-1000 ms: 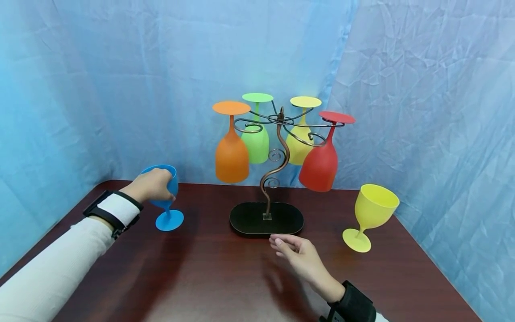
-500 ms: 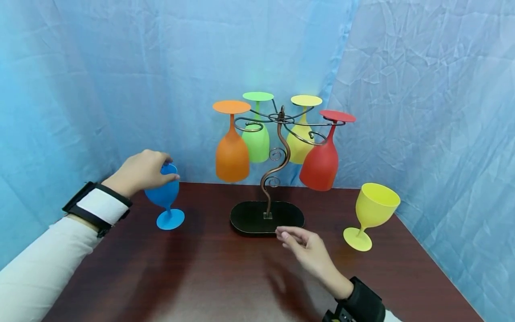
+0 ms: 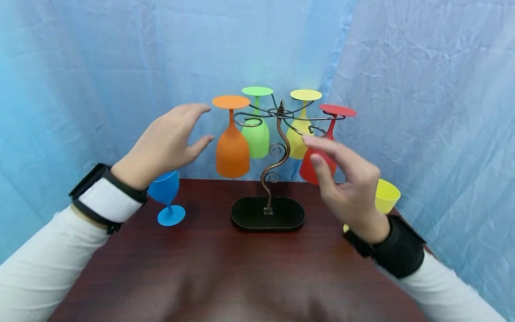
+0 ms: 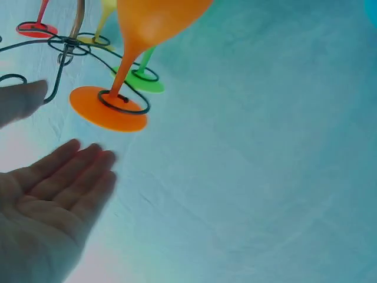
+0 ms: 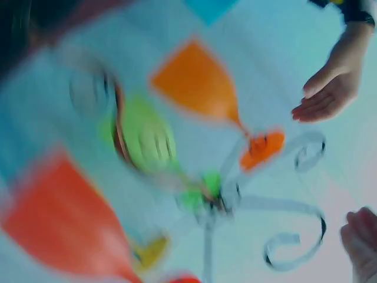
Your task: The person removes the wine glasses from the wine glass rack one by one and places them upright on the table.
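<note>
My left hand [image 3: 165, 138] is raised in the air, its fingers straight and the thumb apart, just left of an orange wine goblet [image 3: 232, 154]. That goblet hangs upside down by its foot from a scrolled metal rack [image 3: 268, 219]. In the left wrist view the palm [image 4: 53, 206] holds nothing, and a gap separates the fingers from the orange foot. My right hand [image 3: 354, 190] is in front of the hanging red goblet [image 3: 309, 169] and partly covers it; its thumb and fingers are apart with nothing between them. The right wrist view is blurred.
Green [image 3: 257, 141] and yellow [image 3: 297, 145] goblets hang at the rack's back. A blue goblet [image 3: 166, 188] stands upright on the table [image 3: 225, 273] at left, partly behind my left wrist. Another yellow goblet [image 3: 386, 197] is at right, mostly behind my right hand. Blue cloth surrounds the table.
My left hand has let go of the blue goblet's rim and moved up and right toward the orange goblet. My right hand has risen from near the rack's base to the red goblet.
</note>
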